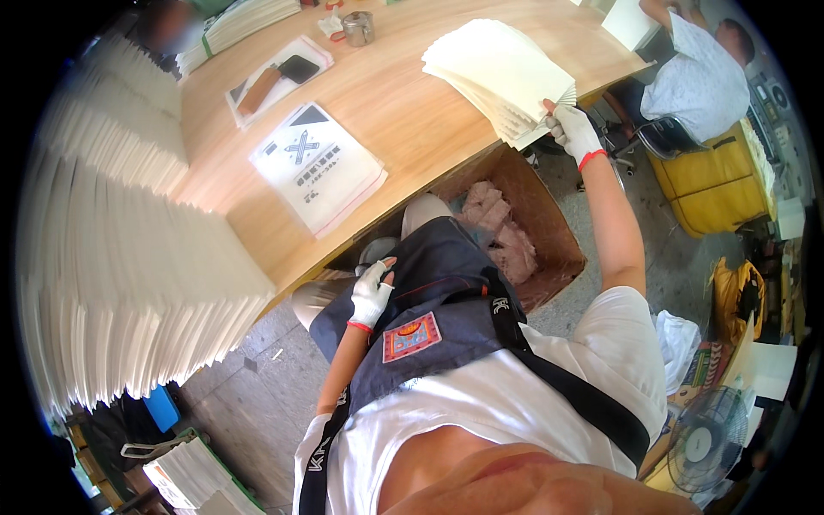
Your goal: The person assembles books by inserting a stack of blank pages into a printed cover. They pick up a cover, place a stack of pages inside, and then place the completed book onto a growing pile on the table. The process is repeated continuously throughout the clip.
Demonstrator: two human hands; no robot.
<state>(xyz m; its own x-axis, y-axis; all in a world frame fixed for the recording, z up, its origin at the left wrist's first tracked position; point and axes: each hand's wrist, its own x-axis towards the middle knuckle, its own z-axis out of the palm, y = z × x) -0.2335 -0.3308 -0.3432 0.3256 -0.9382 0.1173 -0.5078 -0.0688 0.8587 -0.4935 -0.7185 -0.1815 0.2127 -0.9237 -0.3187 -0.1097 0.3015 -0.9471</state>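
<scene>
My right hand (573, 130), in a white glove with a red cuff and bare fingertips, is closed on the near right corner of a fanned stack of cream paper sheets (493, 64). The stack lies on the wooden table (412, 112), and its corner juts over the front edge. My left hand (372, 296), gloved the same way, rests on the dark apron (438, 257) over my lap with its fingers stretched out and nothing in them. Left of the fanned stack lies a white printed sheet (318, 167) with a crossed pencil-and-ruler drawing.
Tall paper stacks (154, 275) line the table's left side. Farther back are a wooden-handled tool (262, 90), a dark phone-like object (298, 69) and a metal cup (358, 28). A cardboard box (549, 249) with pinkish scraps stands below the edge. Another person (699, 77) sits at right, beyond a fan (708, 438).
</scene>
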